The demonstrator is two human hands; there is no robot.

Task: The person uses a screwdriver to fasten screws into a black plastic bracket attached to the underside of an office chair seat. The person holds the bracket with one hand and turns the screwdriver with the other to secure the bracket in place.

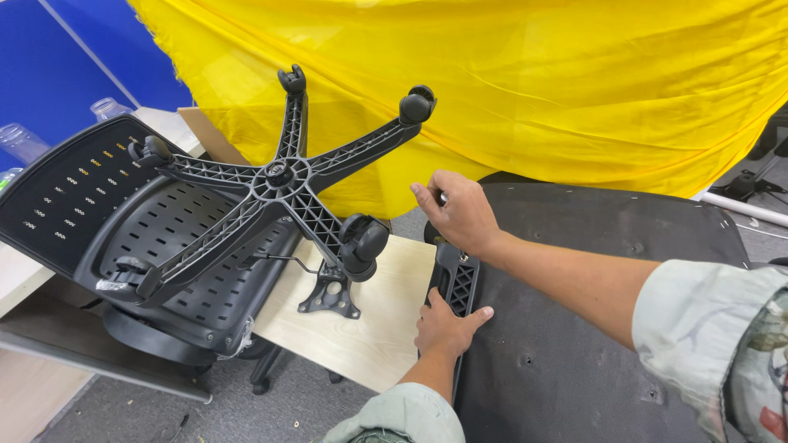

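Note:
A black chair seat lies upside down in front of me. Along its left edge runs a black ribbed plastic armrest bracket. My left hand presses flat on the lower part of that bracket, fingers together. Higher up, my right hand is at the bracket's top end, its fingers pinched around a small metal part that I cannot make out. Both sleeves are pale green.
A black five-arm chair base with castors lies upturned on a perforated black backrest at left. A metal mechanism plate rests on a light wooden board. Yellow cloth hangs behind. Clear plastic bottles stand far left.

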